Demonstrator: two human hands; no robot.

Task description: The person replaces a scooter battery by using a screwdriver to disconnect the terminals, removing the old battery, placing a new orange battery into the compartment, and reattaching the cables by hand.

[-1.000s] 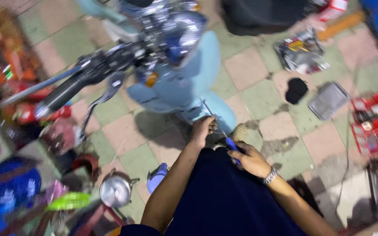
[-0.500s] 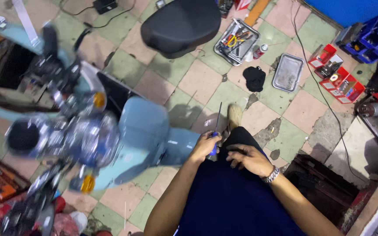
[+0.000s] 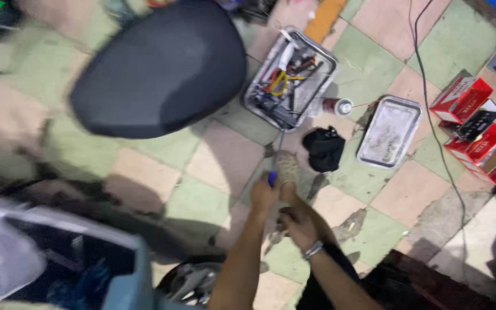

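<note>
My left hand [image 3: 264, 194] is closed around a screwdriver [image 3: 275, 163] with a blue handle, whose thin shaft points away towards a metal tray of tools [image 3: 291, 77]. Just to its right, my right hand [image 3: 297, 225] with a bracelet at the wrist rests curled against my dark-trousered leg; blur hides whether it holds anything. My shoe [image 3: 287, 166] sits on the tiled floor beside the screwdriver.
A detached black scooter seat [image 3: 156, 69] lies on the floor at upper left. A black cloth [image 3: 324, 148], a spray can [image 3: 338, 106], an empty metal tray [image 3: 390, 132] and red boxes [image 3: 477, 132] lie to the right. The light-blue scooter body [image 3: 58, 258] and a wheel [image 3: 193, 281] are at lower left.
The view has swung from the scooter's front towards the seat and tool tray. My left hand has reached forward with the screwdriver, and the right hand has stayed by my leg.
</note>
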